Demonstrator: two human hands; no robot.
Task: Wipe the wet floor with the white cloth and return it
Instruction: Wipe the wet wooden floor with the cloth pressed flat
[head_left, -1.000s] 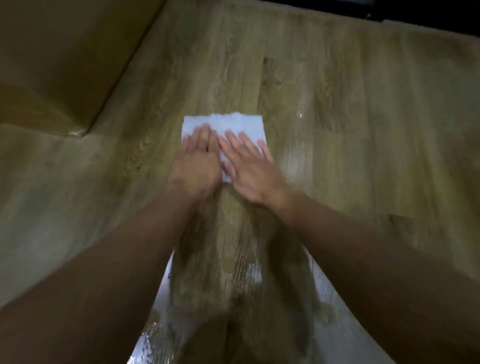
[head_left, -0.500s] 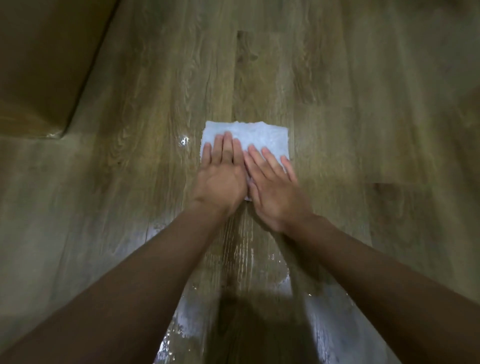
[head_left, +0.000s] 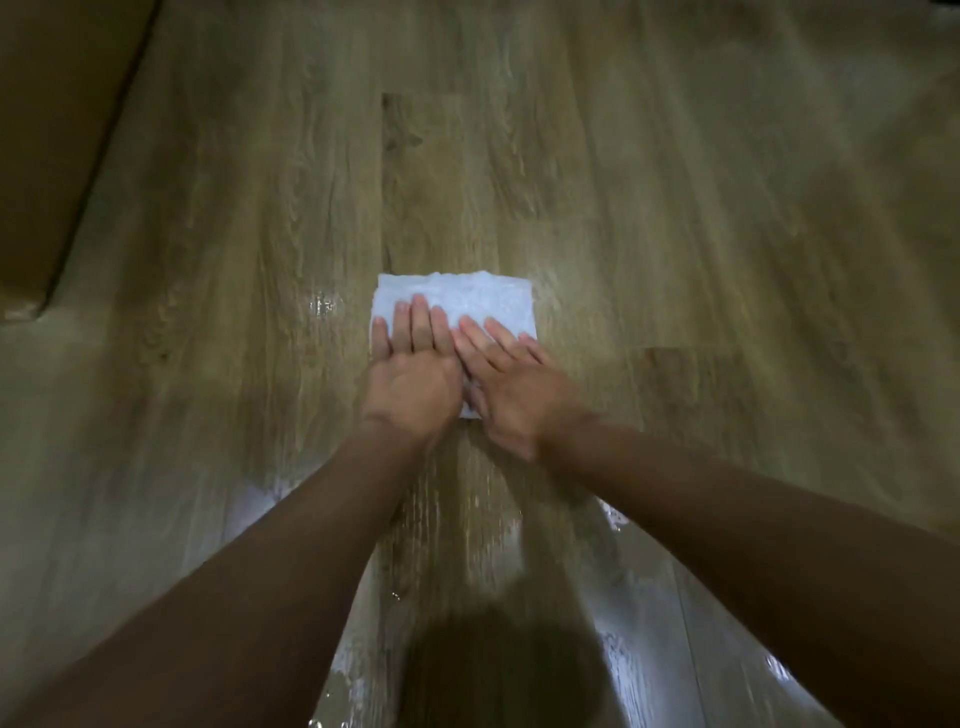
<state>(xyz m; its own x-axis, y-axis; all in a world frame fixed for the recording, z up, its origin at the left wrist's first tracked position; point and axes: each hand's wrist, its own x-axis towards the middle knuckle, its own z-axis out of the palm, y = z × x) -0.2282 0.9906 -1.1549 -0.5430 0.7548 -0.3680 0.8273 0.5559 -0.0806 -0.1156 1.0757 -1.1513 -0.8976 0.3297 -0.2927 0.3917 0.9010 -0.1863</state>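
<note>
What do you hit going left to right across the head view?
Brown box at the left edge → shiny wet spot → left hand → right hand. Both hands lie flat on the white cloth, which spans under them, so it is left out of the order.

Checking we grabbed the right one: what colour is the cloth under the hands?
White cloth, seen in the head view.

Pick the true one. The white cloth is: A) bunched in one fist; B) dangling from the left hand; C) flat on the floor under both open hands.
C: left hand and right hand press straight fingers on the white cloth, spread on the wooden floor.
</note>
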